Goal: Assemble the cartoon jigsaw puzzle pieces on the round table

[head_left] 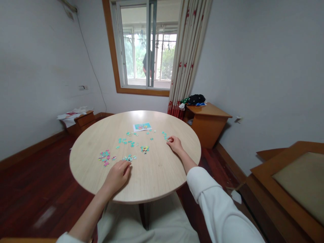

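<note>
My left hand (119, 175) rests near the front of the round table (152, 182), loosely curved with the thumb apart from the fingers. Its fingertips lie beside a small heap of puzzle pieces (130, 157), and I see nothing held in it. My right hand (175, 144) is at the right side, its thumb and forefinger pinched on a small turquoise puzzle piece (167, 138). A short line of turquoise pieces (164, 134) runs just beyond those fingertips. Between the hands sits a joined patch of puzzle (144, 149) with a yellow cartoon figure.
A picture sheet (142, 127) lies toward the back of the table. Pink and turquoise pieces (104, 157) are heaped at the left; more turquoise pieces (123, 140) are scattered mid-table. A wooden cabinet (210, 121) with cloths on top stands at the right. Outside the window, a person (146, 64) is partly visible.
</note>
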Demonstrator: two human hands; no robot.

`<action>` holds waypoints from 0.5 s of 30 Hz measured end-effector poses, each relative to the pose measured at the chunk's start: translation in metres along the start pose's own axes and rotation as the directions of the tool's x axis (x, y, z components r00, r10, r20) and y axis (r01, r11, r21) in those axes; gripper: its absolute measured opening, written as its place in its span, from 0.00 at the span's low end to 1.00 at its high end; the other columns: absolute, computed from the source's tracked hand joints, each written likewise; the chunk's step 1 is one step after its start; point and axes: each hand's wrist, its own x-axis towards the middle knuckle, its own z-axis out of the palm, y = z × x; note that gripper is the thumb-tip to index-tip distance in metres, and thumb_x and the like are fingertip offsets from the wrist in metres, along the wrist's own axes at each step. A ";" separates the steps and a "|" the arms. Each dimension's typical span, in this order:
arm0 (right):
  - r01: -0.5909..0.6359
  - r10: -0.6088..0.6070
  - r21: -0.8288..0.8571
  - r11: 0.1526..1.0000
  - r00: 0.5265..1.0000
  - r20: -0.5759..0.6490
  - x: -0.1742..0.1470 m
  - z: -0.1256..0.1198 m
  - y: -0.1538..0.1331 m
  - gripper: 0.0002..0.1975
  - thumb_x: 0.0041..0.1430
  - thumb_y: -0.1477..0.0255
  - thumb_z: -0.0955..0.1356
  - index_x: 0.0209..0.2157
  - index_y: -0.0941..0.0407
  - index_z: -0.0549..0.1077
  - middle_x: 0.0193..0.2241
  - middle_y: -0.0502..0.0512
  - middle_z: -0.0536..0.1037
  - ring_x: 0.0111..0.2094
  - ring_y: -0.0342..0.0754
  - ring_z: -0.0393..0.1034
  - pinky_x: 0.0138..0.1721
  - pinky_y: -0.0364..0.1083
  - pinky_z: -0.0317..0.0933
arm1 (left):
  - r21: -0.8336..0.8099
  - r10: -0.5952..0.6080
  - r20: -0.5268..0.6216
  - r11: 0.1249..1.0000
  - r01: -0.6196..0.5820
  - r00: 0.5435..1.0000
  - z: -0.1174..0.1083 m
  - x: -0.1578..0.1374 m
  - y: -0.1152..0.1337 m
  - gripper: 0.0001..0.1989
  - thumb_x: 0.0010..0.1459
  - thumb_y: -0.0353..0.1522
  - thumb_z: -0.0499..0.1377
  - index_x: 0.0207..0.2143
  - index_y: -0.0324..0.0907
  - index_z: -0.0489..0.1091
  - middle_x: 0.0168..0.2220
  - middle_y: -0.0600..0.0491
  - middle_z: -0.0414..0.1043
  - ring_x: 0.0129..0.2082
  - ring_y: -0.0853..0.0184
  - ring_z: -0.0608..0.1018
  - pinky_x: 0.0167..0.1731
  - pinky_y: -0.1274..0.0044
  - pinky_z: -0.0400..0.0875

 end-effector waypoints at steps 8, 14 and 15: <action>0.017 -0.025 0.118 0.993 0.998 0.063 -0.025 0.047 -0.035 0.09 0.48 0.73 0.68 0.33 0.57 0.77 0.27 0.52 0.79 0.30 0.45 0.72 0.37 0.43 0.65 | 0.042 0.019 0.119 0.999 -0.024 0.993 0.021 0.029 0.032 0.13 0.59 0.28 0.48 0.37 0.40 0.72 0.37 0.43 0.75 0.39 0.58 0.75 0.42 0.66 0.67; -0.050 0.018 0.192 0.980 0.986 0.167 -0.039 0.078 -0.049 0.07 0.50 0.74 0.68 0.31 0.58 0.77 0.25 0.54 0.80 0.28 0.45 0.75 0.31 0.42 0.67 | 0.188 -0.043 0.181 0.982 0.008 0.983 0.041 0.051 0.045 0.18 0.55 0.22 0.46 0.43 0.39 0.71 0.52 0.40 0.71 0.51 0.52 0.70 0.53 0.52 0.54; -0.056 0.021 0.193 0.980 0.984 0.177 -0.039 0.080 -0.049 0.06 0.50 0.74 0.68 0.30 0.59 0.77 0.25 0.54 0.80 0.28 0.46 0.75 0.30 0.42 0.67 | 0.200 -0.044 0.187 0.980 0.006 0.981 0.043 0.052 0.045 0.19 0.55 0.22 0.46 0.45 0.39 0.70 0.53 0.39 0.70 0.52 0.51 0.69 0.53 0.51 0.53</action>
